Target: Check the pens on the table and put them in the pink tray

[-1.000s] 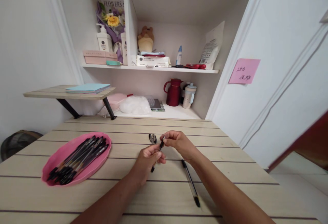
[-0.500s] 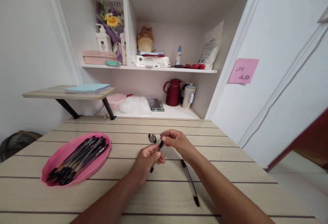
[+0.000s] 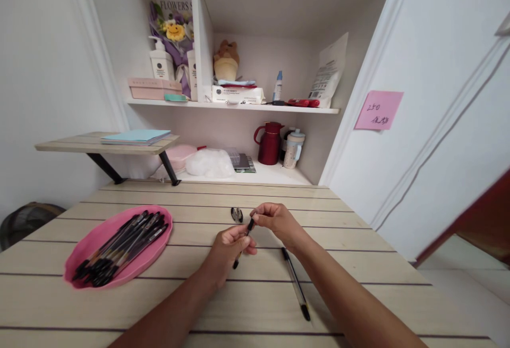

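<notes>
Over the middle of the desk, my left hand [image 3: 229, 252] is closed around a black pen [image 3: 250, 225], whose dark lower end pokes out beneath the fingers. My right hand [image 3: 274, 220] pinches the pen's black upper end between thumb and fingertips. Part of the pen is hidden by my fingers. Just beyond my hands lies a small black and silvery object [image 3: 237, 214], too small to identify. Beside my right forearm a clear-barrelled pen with black ends [image 3: 295, 283] rests on the wood.
At the left, a pink tray [image 3: 74, 249] holds several black pens [image 3: 123, 247]. A raised wooden shelf [image 3: 79, 145] carries blue paper [image 3: 135, 136]. Behind the desk stand a red jug [image 3: 270, 144], a speckled cup [image 3: 293, 150] and a white plastic bag [image 3: 209, 164].
Both hands stay almost in place on the pen. My right fingertips have shifted very slightly, showing a little more of its black upper end.
</notes>
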Motion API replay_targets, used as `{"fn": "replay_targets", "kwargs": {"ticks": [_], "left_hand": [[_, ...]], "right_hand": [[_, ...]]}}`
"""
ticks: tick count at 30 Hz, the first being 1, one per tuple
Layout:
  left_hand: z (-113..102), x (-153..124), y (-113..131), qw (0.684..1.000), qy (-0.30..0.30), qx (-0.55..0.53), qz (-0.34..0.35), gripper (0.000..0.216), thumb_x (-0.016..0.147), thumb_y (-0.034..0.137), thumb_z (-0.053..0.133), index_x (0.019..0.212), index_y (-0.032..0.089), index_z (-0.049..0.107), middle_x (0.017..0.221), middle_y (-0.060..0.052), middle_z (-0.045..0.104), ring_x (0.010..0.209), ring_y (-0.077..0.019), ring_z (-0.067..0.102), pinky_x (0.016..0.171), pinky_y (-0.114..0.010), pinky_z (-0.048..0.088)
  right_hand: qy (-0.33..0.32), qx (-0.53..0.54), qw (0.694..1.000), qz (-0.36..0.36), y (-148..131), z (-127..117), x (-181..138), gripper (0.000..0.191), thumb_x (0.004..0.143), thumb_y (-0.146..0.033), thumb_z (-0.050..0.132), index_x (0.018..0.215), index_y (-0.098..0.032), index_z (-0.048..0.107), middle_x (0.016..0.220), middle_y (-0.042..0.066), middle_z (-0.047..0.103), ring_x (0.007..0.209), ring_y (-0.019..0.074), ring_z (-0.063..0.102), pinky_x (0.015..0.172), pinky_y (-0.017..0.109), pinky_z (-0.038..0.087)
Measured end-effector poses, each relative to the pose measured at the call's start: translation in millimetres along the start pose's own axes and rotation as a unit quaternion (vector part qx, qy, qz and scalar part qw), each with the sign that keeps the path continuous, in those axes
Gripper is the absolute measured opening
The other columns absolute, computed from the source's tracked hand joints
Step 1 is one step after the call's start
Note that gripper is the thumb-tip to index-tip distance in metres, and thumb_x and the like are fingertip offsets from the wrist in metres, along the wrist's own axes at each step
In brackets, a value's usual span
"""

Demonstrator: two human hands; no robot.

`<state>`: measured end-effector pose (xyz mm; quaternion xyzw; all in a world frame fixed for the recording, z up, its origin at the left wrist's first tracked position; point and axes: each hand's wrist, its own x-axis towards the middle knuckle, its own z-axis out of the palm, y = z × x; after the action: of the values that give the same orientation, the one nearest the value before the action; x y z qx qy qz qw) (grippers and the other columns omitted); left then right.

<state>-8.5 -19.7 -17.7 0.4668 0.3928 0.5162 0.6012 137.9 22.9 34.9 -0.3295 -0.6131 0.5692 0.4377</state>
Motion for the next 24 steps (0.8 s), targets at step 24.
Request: {"fn": "replay_targets", "kwargs": {"ticks": [24], "left_hand": [[-0.8,-3.0,0.9,0.999,-0.038,-0.004,-0.039,0.028,0.068,0.033,0.061,0.085,0.011,0.059,0.069,-0.007,0.064,0.061,-0.0157,0.061,0.063,-0.026,0.04]], "right_hand": [[0.026,-0.124,0.992,0.013,9.8,-6.6,4.9,0.02,0.061,-0.033,0.064,0.061,-0.014,0.057,0.056,-0.002,0.055,0.053,0.0092,0.046,0.055,0.024,0.036]]}}
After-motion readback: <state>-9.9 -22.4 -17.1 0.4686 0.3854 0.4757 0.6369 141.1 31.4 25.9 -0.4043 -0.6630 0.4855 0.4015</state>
